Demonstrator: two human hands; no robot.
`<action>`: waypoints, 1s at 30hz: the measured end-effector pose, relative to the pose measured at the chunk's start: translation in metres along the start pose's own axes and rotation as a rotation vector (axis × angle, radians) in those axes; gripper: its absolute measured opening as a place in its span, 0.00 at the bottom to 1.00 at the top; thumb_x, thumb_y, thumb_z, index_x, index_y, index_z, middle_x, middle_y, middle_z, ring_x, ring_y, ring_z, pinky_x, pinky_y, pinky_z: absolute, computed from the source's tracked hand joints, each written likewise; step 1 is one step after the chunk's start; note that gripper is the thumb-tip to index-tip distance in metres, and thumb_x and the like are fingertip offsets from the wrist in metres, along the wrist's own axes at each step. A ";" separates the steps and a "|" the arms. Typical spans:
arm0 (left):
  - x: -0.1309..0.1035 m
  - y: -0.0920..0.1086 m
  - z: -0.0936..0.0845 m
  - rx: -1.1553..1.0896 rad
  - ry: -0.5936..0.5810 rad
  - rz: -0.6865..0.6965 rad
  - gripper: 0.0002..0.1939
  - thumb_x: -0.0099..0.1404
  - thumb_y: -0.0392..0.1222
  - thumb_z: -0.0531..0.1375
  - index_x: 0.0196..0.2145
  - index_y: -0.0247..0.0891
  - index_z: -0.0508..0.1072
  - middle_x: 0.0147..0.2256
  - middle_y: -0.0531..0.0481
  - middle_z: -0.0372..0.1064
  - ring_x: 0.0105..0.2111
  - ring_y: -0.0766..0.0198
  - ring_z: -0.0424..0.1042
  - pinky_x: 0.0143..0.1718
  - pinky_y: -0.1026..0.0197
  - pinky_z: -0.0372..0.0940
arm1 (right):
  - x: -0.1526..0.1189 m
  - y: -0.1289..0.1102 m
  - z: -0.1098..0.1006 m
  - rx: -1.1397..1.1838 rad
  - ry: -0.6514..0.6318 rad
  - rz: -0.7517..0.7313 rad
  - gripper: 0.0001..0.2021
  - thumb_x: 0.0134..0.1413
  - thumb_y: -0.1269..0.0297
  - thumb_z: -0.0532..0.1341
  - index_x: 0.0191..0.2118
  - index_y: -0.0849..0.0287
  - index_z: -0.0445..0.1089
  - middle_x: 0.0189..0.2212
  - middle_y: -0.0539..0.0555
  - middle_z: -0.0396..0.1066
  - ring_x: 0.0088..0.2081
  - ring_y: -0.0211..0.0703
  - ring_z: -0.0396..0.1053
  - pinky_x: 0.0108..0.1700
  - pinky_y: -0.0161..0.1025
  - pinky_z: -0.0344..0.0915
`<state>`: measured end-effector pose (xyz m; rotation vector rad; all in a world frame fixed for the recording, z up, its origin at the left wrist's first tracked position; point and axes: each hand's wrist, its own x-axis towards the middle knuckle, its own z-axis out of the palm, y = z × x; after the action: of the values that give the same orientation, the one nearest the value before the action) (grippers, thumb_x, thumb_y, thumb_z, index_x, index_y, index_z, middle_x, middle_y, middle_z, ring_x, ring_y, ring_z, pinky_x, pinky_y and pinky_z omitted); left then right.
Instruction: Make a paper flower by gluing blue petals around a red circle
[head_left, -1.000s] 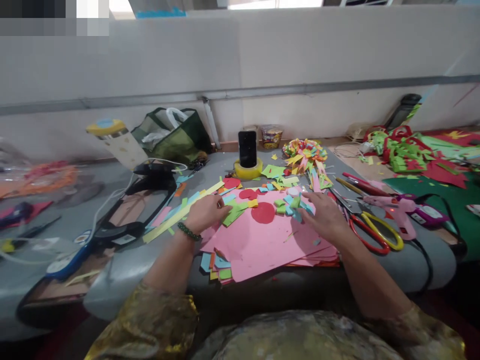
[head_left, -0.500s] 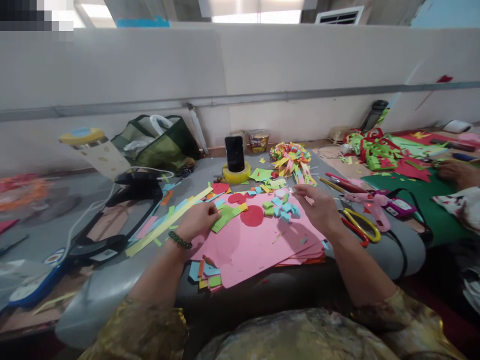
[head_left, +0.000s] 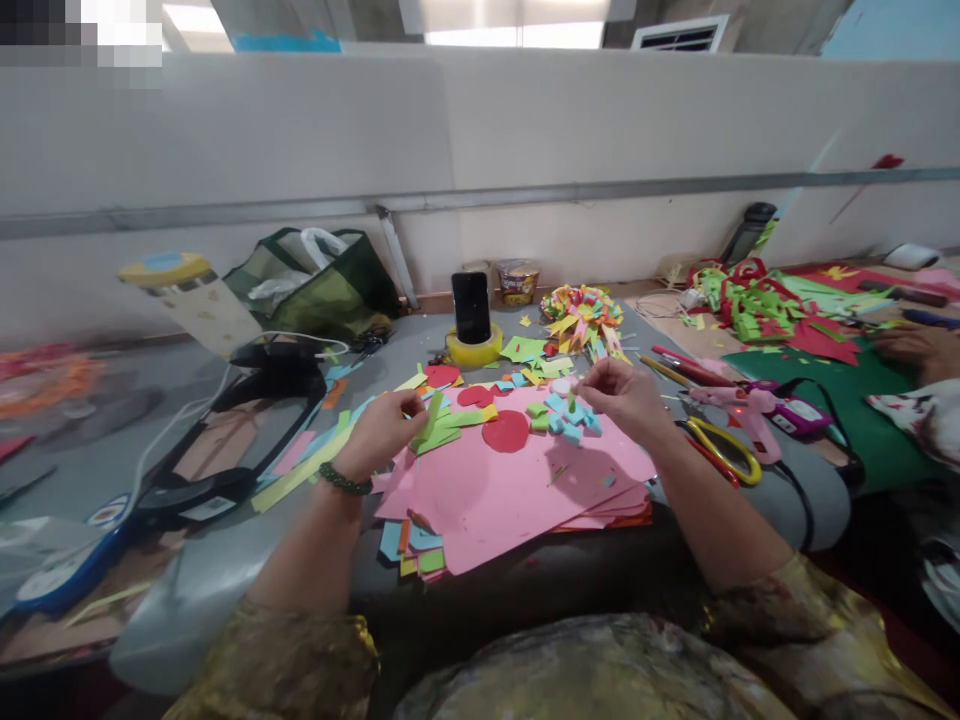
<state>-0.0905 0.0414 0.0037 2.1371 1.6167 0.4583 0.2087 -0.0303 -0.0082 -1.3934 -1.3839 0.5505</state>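
My left hand [head_left: 384, 432] is closed in a pinch on a green paper strip [head_left: 430, 418], which stands up from other green strips [head_left: 444, 437] on the pink paper sheets [head_left: 480, 510]. My right hand [head_left: 622, 398] has its fingertips pressed together above the sheets; whatever sits between them is too small to make out. Just left of those fingertips lie folded light-blue paper pieces [head_left: 571, 434] and a few folded green ones [head_left: 538, 415]. A red paper circle [head_left: 505, 431] rests on the pink sheet between my hands.
Behind the sheets, a phone [head_left: 471, 308] stands in a yellow tape roll [head_left: 474, 347]. A colourful paper wreath [head_left: 583, 315] lies back right. Yellow-handled scissors [head_left: 724, 450] and a pink glue gun [head_left: 750, 412] are at right. A co-worker's hand [head_left: 919, 350] shows at the far right.
My left hand has moved left and slightly up, raising a green strip on edge. My right hand's fingers have drawn together and come slightly left, close to the folded pieces.
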 end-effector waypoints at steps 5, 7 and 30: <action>0.004 -0.007 -0.003 -0.108 0.036 -0.042 0.11 0.49 0.44 0.55 0.29 0.38 0.72 0.22 0.54 0.67 0.24 0.62 0.66 0.27 0.62 0.57 | 0.006 0.000 0.005 0.071 -0.047 0.041 0.19 0.40 0.48 0.66 0.35 0.58 0.73 0.18 0.47 0.69 0.18 0.34 0.59 0.22 0.35 0.58; 0.004 -0.010 -0.002 -0.070 0.050 -0.037 0.15 0.51 0.44 0.54 0.33 0.37 0.75 0.22 0.54 0.67 0.24 0.62 0.66 0.27 0.61 0.57 | 0.006 0.002 0.005 -0.042 -0.052 -0.003 0.23 0.42 0.48 0.66 0.41 0.58 0.76 0.21 0.47 0.71 0.18 0.33 0.56 0.22 0.35 0.56; 0.020 0.115 0.067 -0.387 -0.270 0.343 0.08 0.57 0.35 0.62 0.34 0.33 0.81 0.24 0.52 0.73 0.26 0.66 0.68 0.29 0.66 0.62 | -0.027 -0.028 -0.004 -0.242 -0.160 -0.375 0.18 0.61 0.53 0.56 0.29 0.57 0.78 0.20 0.51 0.67 0.24 0.38 0.65 0.27 0.37 0.61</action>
<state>0.0436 0.0245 0.0054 2.0681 0.9304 0.5113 0.1943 -0.0628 0.0084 -1.2518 -1.8390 0.2570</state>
